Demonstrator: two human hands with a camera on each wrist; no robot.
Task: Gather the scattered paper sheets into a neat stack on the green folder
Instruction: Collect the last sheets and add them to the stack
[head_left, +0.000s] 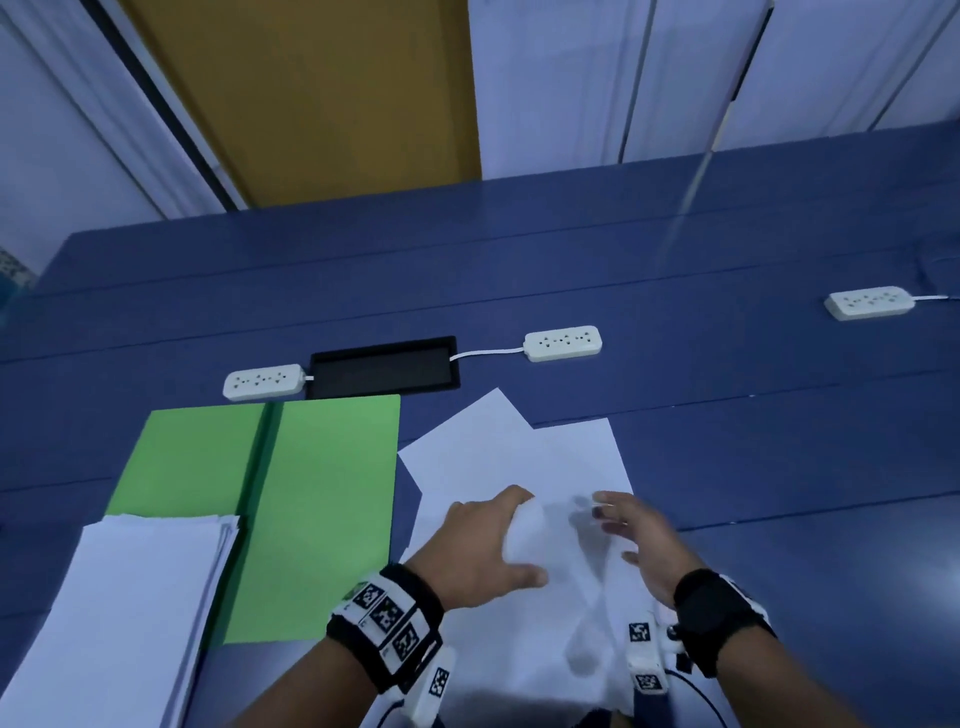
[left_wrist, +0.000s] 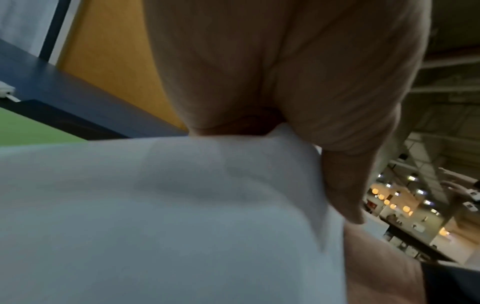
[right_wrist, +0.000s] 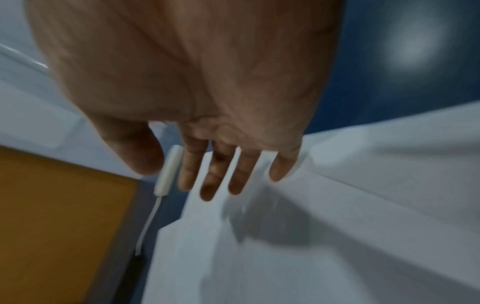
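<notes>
An open green folder (head_left: 322, 499) lies on the blue table, with a stack of white sheets (head_left: 130, 597) over its near left part. Right of the folder, several loose white sheets (head_left: 524, 447) overlap. My left hand (head_left: 483, 545) grips a curled-up sheet (head_left: 535, 540), fingers under it and thumb on top; the left wrist view shows the same sheet (left_wrist: 182, 205) pinched against my left hand (left_wrist: 285, 115). My right hand (head_left: 634, 535) hovers just above the loose sheets with straight, spread fingers (right_wrist: 223, 174) and holds nothing.
Three white power strips (head_left: 562, 343) (head_left: 262, 381) (head_left: 868, 302) and a black cable box (head_left: 384, 366) lie on the table (head_left: 779, 441) beyond the papers. A yellow door panel (head_left: 311, 93) and white cabinets stand behind the table's far edge.
</notes>
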